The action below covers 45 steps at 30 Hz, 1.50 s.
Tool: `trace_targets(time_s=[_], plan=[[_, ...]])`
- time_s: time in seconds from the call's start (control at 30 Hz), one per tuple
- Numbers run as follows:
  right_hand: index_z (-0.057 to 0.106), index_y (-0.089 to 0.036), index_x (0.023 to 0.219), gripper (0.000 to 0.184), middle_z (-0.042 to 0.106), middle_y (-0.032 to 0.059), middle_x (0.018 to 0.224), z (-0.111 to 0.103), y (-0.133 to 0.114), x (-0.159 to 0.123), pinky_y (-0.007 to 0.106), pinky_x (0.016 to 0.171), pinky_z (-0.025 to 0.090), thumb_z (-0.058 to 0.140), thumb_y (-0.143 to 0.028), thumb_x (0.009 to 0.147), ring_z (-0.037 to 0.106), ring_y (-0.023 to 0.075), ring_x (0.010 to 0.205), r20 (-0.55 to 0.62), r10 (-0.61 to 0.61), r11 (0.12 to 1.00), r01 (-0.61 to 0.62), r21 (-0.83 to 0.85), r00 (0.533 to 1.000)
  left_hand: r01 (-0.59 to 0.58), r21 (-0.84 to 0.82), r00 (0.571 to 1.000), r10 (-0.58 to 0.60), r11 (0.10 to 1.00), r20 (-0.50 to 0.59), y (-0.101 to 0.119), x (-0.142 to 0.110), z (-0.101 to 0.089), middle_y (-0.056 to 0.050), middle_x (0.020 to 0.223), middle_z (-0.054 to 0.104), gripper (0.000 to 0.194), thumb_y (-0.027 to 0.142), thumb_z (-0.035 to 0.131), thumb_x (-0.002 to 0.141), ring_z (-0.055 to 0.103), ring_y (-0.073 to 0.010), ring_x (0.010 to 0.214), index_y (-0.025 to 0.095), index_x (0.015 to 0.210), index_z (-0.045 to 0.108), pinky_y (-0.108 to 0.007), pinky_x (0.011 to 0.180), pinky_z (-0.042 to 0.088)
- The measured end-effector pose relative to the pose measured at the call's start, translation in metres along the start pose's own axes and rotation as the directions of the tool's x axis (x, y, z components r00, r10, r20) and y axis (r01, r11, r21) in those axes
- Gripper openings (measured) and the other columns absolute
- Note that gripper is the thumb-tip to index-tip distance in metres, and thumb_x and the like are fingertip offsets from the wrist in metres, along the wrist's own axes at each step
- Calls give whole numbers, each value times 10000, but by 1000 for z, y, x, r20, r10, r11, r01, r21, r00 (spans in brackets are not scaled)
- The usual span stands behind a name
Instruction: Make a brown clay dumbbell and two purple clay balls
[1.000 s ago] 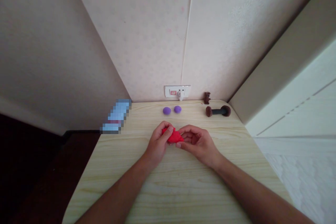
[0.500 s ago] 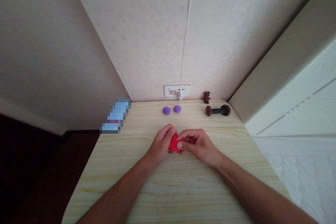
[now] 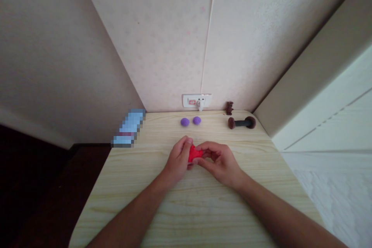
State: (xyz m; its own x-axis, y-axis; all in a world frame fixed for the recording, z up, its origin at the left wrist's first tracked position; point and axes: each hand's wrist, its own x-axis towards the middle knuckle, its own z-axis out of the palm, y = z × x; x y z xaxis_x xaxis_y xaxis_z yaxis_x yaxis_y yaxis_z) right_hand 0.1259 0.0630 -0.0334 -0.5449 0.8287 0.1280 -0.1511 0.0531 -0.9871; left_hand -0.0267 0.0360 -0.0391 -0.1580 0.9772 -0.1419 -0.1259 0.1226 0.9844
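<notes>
Between my hands, over the middle of the wooden tabletop (image 3: 203,209), is a soft red lump of modelling clay (image 3: 194,154). My left hand (image 3: 178,155) is closed round its left side, the thumb lying on top. From the right, the thumb and fingers of my right hand (image 3: 220,159) pinch its edge. Part of the lump is hidden by the fingers. Beyond the hands lie two small purple balls (image 3: 185,122), side by side and apart from each other.
At the back right are a dark dumbbell-shaped object (image 3: 241,123) and a small brown figurine (image 3: 229,108). A white wall socket (image 3: 197,100) holds a plug at the table's rear edge. A blurred-out blue flat object (image 3: 128,128) lies at the left edge. A white panel stands right.
The right thumb has shifted from the front of the red clay down to its lower edge, and more of the lump shows. Both hands still hold it; the other things stay put.
</notes>
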Motion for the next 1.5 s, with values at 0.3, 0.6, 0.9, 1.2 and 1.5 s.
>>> trace_targets(time_s=[0.3,0.6,0.9,1.2,1.5], plan=[[686,-180,861,349,733,-6,676,-3,-6,9,234,596,551,922,-340,662,653,111,574,-20,118,978,-112,176,993,36,9,998,-36,999,60,-2,0,-2,74,475,435,512,725,554,847,346,-90,343,224,764,492,-205,312,268],[670,-183,763,387,734,-13,681,-13,4,17,226,578,568,975,-295,552,672,114,576,-224,87,984,-48,174,971,55,-94,980,-35,994,197,2,-2,-3,95,572,449,489,646,674,816,318,-51,420,226,801,425,-172,391,264],[775,-202,954,320,802,62,930,-13,1,10,347,860,619,907,-293,677,750,191,843,-257,16,997,3,73,966,-79,-104,975,98,991,199,-2,1,-5,54,698,574,347,433,754,833,536,-90,571,207,892,498,-222,550,431],[741,-222,1029,219,674,70,1018,-17,-1,9,339,866,579,786,-305,831,672,190,948,-73,-132,991,130,-28,989,-77,-124,981,97,989,165,-1,-1,-4,49,628,586,368,393,845,720,505,-86,512,185,812,556,-207,480,422],[723,-191,923,166,627,41,902,-19,-13,8,279,736,504,744,-349,878,620,157,816,22,-64,993,66,-100,998,-53,-148,990,71,988,123,1,0,-4,31,659,640,368,331,882,670,518,-75,474,161,824,593,-200,439,421]])
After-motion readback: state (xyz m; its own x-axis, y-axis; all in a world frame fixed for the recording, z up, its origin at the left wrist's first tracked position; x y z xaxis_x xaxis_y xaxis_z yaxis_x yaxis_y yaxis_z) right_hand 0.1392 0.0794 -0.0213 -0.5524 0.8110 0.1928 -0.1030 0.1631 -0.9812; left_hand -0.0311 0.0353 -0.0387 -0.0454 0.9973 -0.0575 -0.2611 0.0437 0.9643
